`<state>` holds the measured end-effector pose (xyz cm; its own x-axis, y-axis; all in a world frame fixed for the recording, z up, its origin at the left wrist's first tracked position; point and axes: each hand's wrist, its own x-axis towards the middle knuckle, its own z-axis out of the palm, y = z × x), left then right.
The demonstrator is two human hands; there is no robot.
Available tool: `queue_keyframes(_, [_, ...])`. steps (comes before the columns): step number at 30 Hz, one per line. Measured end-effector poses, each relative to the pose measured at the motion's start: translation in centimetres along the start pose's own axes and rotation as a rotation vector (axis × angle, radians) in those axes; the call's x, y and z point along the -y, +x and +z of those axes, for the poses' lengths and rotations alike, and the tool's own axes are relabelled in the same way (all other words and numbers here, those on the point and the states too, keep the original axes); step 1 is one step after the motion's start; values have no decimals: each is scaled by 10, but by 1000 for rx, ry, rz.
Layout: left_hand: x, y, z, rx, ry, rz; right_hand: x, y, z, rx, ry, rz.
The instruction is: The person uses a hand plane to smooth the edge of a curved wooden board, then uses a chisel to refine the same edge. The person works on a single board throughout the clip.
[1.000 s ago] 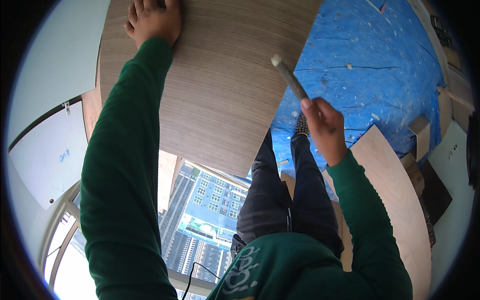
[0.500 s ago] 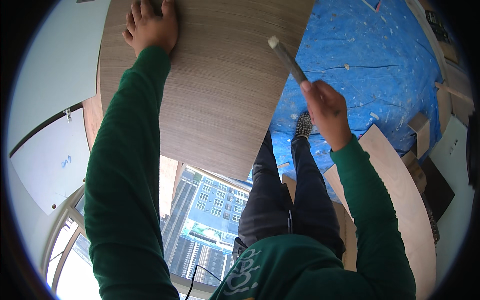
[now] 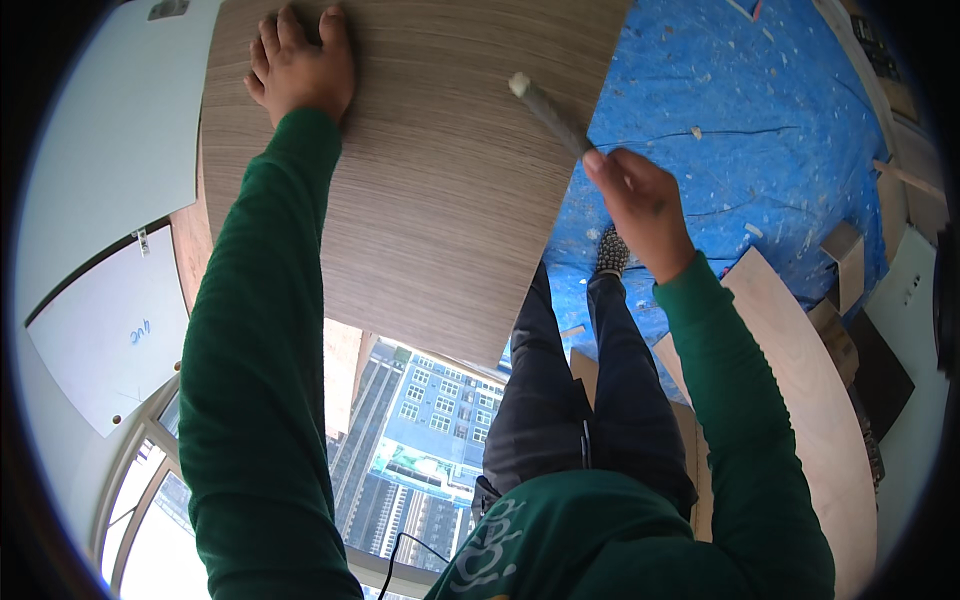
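A grey-brown wood-grain board (image 3: pixel 430 220) fills the upper middle of the view. My left hand (image 3: pixel 300 65) lies on its upper left part with fingers apart, holding nothing. My right hand (image 3: pixel 640 200) is closed around the lower end of a greyish stick (image 3: pixel 555 120) with a pale, rough tip. The stick points up and left over the board's right half; whether its tip touches the surface I cannot tell. My legs and one patterned shoe (image 3: pixel 612 250) show below the right hand.
A blue sheet (image 3: pixel 730 120) covers the floor at right, with pale plywood (image 3: pixel 810 420) and offcuts (image 3: pixel 840 265) on that side. White panels (image 3: pixel 110 330) stand at left. A window (image 3: pixel 420 420) onto tall buildings is at the bottom, beside a black cable (image 3: pixel 400 550).
My right hand has moved up and slightly left with the stick, whose tip now sits farther over the board. My left hand appears slightly lower in the view, still spread on the board.
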<state>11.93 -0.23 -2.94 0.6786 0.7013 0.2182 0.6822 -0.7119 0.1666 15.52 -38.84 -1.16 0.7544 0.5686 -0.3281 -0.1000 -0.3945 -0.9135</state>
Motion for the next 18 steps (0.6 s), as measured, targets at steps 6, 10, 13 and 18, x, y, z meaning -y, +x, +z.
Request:
queue_keyframes(6, [-7,-3,-6,42,7,-15,10,-15,1,13,-161,172])
queue_keyframes(10, [-9,-3,-9,68,20,-19,10,-49,8,67,-143,212])
queue_keyframes(13, [-9,-3,-9,74,13,-23,8,-23,9,-24,-136,92])
queue_keyframes(18, [-11,-3,-9,68,10,-24,13,10,8,-110,-48,1])
